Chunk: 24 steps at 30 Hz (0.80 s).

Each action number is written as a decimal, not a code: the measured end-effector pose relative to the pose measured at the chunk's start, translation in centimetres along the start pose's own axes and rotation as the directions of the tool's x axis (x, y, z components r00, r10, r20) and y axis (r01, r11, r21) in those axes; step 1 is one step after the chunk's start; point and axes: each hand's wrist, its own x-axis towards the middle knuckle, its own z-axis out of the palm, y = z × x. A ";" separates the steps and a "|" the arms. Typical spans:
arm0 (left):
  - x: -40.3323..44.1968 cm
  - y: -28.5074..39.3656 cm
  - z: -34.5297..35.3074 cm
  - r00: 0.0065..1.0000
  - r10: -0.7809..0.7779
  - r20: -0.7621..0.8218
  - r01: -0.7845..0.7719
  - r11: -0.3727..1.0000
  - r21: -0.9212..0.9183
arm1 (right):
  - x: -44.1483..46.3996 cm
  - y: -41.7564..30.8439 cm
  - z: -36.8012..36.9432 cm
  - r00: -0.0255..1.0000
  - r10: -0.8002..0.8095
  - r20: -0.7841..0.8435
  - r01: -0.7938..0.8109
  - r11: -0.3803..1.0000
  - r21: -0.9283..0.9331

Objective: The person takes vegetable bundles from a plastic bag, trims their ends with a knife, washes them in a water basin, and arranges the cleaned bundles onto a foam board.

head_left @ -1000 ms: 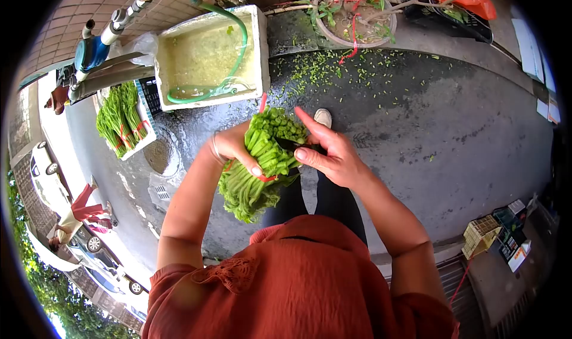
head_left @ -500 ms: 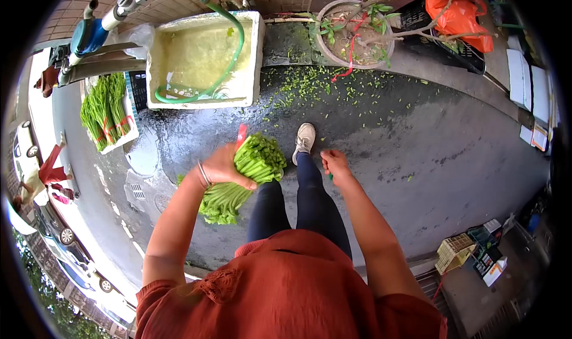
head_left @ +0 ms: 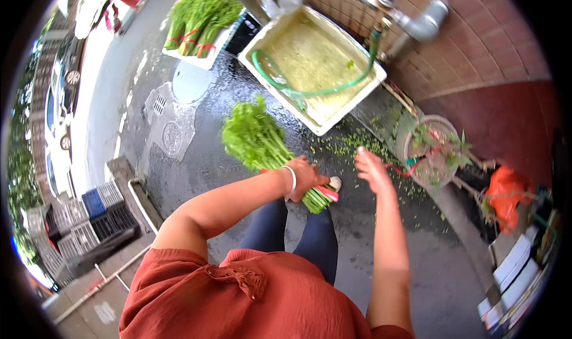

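Observation:
My left hand (head_left: 305,179), with a bracelet at the wrist, is wrapped round a bunch of leafy greens (head_left: 262,139). The leaves fan out to the upper left, and the cut stem ends point down to the right near my shoe. A red band (head_left: 327,193) circles the stems close to their ends. To the right, my right hand (head_left: 372,170) is raised with its fingers stretched out and nothing visible in it. It is nearest to the round plant pot (head_left: 407,145), where a small green item (head_left: 412,161) shows at the rim beside a red ribbon.
A white basin (head_left: 319,124) of water with a green hose (head_left: 333,92) stands ahead. More tied greens (head_left: 199,20) lie in a white box at upper left. Cut scraps (head_left: 369,141) litter the wet ground. Stacked crates (head_left: 89,220) stand left; an orange bag (head_left: 506,196) hangs right.
My view has turned to the left. The bunch has swung round, leaves now pointing away and stems towards me. My right hand has gone from closed to open near the plant pot.

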 end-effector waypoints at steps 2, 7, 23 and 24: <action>0.1 -0.6 -1.1 0.993 0.103 -0.064 -0.094 0.988 0.126 | -0.2 -3.0 4.5 0.842 -0.006 0.539 -0.153 0.956 0.249; -0.9 -3.1 -4.8 0.900 0.209 -0.383 -0.171 0.976 0.133 | 0.9 -8.3 9.0 0.835 0.049 0.549 -0.212 0.948 0.238; 10.4 -32.2 5.7 0.678 -0.723 0.128 -0.481 -0.568 -0.668 | 29.2 -13.9 18.9 0.959 -0.143 0.244 -0.020 0.828 0.561; 12.1 -33.5 6.1 0.730 -0.672 0.123 -0.461 -0.617 -0.638 | 31.9 -12.9 17.8 0.977 -0.077 0.198 -0.044 0.838 0.544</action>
